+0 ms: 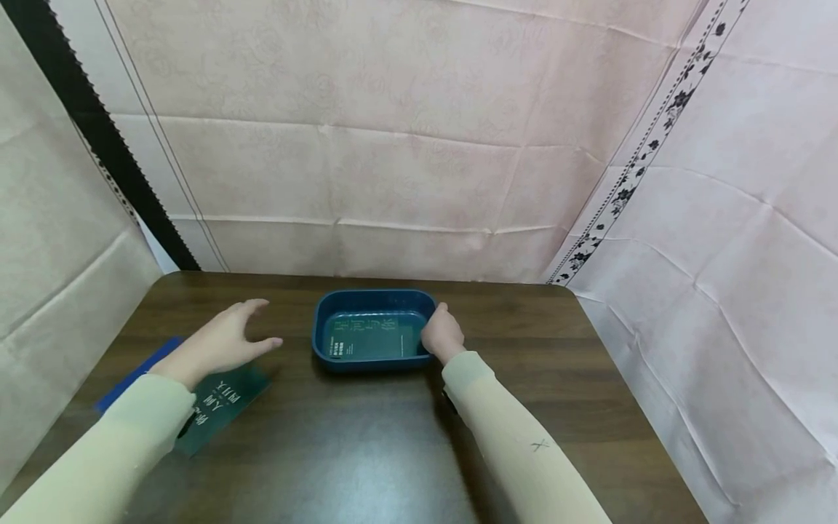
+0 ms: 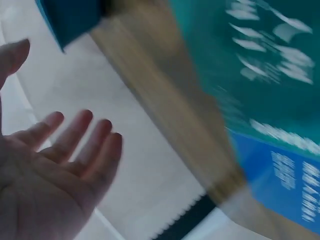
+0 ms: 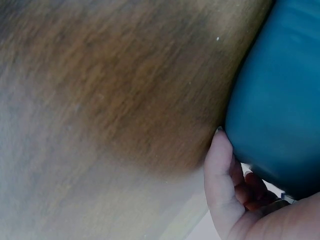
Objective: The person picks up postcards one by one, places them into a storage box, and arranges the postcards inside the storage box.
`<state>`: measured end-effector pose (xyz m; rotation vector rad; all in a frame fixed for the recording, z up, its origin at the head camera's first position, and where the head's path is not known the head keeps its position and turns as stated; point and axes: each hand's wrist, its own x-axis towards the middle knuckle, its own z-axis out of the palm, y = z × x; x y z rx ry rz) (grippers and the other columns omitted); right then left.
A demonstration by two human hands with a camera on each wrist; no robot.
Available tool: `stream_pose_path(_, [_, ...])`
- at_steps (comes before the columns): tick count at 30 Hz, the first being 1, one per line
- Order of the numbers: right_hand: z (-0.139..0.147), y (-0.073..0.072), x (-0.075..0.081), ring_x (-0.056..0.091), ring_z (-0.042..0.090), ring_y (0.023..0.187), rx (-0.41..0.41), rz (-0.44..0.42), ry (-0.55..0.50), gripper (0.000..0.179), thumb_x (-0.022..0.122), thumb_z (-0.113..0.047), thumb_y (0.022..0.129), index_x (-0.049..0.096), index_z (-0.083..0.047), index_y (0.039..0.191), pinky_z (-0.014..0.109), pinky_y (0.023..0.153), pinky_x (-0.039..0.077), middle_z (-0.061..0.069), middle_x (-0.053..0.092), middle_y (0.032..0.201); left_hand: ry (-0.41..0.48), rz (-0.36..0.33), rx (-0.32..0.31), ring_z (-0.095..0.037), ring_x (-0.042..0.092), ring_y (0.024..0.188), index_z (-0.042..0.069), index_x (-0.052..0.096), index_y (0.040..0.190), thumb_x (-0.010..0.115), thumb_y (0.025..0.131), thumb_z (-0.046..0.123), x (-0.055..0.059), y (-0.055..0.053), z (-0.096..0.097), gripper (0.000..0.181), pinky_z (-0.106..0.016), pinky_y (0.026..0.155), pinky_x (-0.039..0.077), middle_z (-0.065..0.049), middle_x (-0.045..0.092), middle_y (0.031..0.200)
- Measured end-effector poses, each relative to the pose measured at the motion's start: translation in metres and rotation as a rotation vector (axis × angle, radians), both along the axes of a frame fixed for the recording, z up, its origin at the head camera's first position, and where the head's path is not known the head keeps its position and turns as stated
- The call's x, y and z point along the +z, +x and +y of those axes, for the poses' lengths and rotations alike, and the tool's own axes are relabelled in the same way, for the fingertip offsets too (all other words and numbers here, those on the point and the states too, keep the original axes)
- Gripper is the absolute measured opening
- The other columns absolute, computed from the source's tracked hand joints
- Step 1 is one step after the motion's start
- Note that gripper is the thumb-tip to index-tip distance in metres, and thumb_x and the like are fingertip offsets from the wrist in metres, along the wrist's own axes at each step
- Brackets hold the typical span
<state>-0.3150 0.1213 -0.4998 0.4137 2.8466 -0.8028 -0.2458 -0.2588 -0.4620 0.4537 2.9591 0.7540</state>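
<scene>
A dark blue rectangular tray (image 1: 374,365) sits near the far edge of the table, with a green printed book or card (image 1: 369,338) lying inside. At its right end my right hand (image 1: 443,335) grips the rim; in the right wrist view the thumb lies against the tray's outer wall (image 3: 280,95) and the other fingers curl. My left hand (image 1: 219,342) hovers left of the tray, thumb and fingers spread, holding nothing. Under and beside that hand lie a green book (image 1: 225,404) with white lettering and a blue book (image 1: 134,375), partly hidden by the hand and sleeve.
The brown wooden table (image 1: 314,451) has rounded far corners. Pale cloth (image 1: 366,175) hangs behind it, with more cloth (image 1: 733,291) along the right and left sides.
</scene>
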Motion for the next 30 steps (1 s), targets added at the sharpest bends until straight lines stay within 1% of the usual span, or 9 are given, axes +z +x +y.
stream_pose_path(2, [0.000, -0.001, 0.000, 0.057, 0.029, 0.094, 0.000, 0.000, 0.004, 0.069, 0.057, -0.015, 0.097, 0.017, -0.008, 0.153, 0.050, 0.085, 0.051, 0.016, 0.053, 0.133, -0.032, -0.015, 0.016, -0.058, 0.034, 0.123, -0.004, 0.027, 0.147, 0.060, 0.084, 0.065, -0.007, 0.002, -0.014, 0.099, -0.072, 0.090, 0.033, -0.037, 0.033, 0.140])
stream_pose_path(5, [0.001, -0.002, -0.001, 0.057, 0.028, 0.095, 0.002, 0.003, 0.014, 0.069, 0.057, -0.015, 0.097, 0.017, -0.008, 0.153, 0.050, 0.086, 0.051, 0.016, 0.054, 0.133, -0.070, -0.054, 0.053, -0.065, 0.027, 0.119, -0.009, 0.026, 0.145, 0.062, 0.080, 0.068, -0.017, 0.005, -0.039, 0.107, -0.077, 0.087, 0.029, -0.043, 0.028, 0.137])
stream_pose_path(8, [0.000, -0.002, -0.002, 0.057, 0.028, 0.096, 0.002, 0.008, 0.018, 0.070, 0.057, -0.015, 0.096, 0.017, -0.008, 0.153, 0.050, 0.087, 0.050, 0.016, 0.053, 0.134, -0.089, -0.093, 0.111, -0.069, 0.024, 0.114, -0.013, 0.026, 0.143, 0.065, 0.077, 0.068, -0.025, 0.007, -0.066, 0.112, -0.079, 0.084, 0.027, -0.048, 0.025, 0.133])
stream_pose_path(14, [0.000, -0.001, -0.002, 0.057, 0.028, 0.095, -0.004, 0.010, 0.007, 0.070, 0.058, -0.014, 0.096, 0.017, -0.008, 0.153, 0.050, 0.085, 0.051, 0.016, 0.054, 0.133, -0.072, -0.157, 0.227, -0.067, 0.028, 0.106, -0.020, 0.023, 0.138, 0.065, 0.077, 0.068, -0.038, 0.011, -0.115, 0.115, -0.077, 0.078, 0.032, -0.048, 0.027, 0.125])
stream_pose_path(17, [0.001, 0.000, -0.001, 0.057, 0.028, 0.095, -0.006, 0.006, 0.003, 0.070, 0.058, -0.014, 0.096, 0.017, -0.008, 0.153, 0.050, 0.086, 0.051, 0.016, 0.053, 0.133, -0.067, -0.172, 0.271, -0.065, 0.030, 0.104, -0.024, 0.024, 0.134, 0.065, 0.077, 0.068, -0.045, 0.013, -0.133, 0.116, -0.074, 0.079, 0.034, -0.048, 0.031, 0.123])
stream_pose_path(20, [0.001, 0.000, -0.001, 0.057, 0.028, 0.094, -0.003, 0.005, 0.004, 0.070, 0.058, -0.014, 0.096, 0.017, -0.008, 0.153, 0.049, 0.085, 0.051, 0.016, 0.054, 0.132, -0.068, -0.193, 0.315, -0.063, 0.030, 0.102, -0.027, 0.026, 0.130, 0.066, 0.076, 0.068, -0.049, 0.016, -0.145, 0.117, -0.073, 0.080, 0.034, -0.049, 0.032, 0.118])
stream_pose_path(24, [0.001, 0.000, -0.001, 0.057, 0.028, 0.093, -0.001, 0.007, -0.002, 0.071, 0.058, -0.014, 0.096, 0.017, -0.008, 0.153, 0.049, 0.084, 0.052, 0.016, 0.054, 0.132, -0.077, -0.237, 0.359, -0.060, 0.029, 0.098, -0.029, 0.026, 0.127, 0.066, 0.074, 0.070, -0.050, 0.018, -0.152, 0.119, -0.071, 0.080, 0.034, -0.049, 0.032, 0.111])
stream_pose_path(26, [0.001, 0.000, -0.001, 0.057, 0.028, 0.093, -0.003, 0.007, -0.007, 0.070, 0.058, -0.014, 0.096, 0.017, -0.008, 0.153, 0.049, 0.084, 0.052, 0.016, 0.054, 0.132, -0.085, -0.254, 0.365, -0.059, 0.029, 0.097, -0.029, 0.026, 0.126, 0.066, 0.074, 0.071, -0.050, 0.018, -0.153, 0.120, -0.070, 0.079, 0.034, -0.049, 0.032, 0.109])
stream_pose_path(30, [0.002, 0.001, -0.001, 0.057, 0.028, 0.093, -0.004, 0.007, -0.012, 0.069, 0.058, -0.014, 0.096, 0.018, -0.008, 0.153, 0.050, 0.084, 0.052, 0.017, 0.053, 0.132, -0.105, -0.260, 0.365, -0.059, 0.032, 0.094, -0.029, 0.028, 0.124, 0.065, 0.073, 0.073, -0.050, 0.017, -0.153, 0.121, -0.068, 0.078, 0.034, -0.049, 0.034, 0.108])
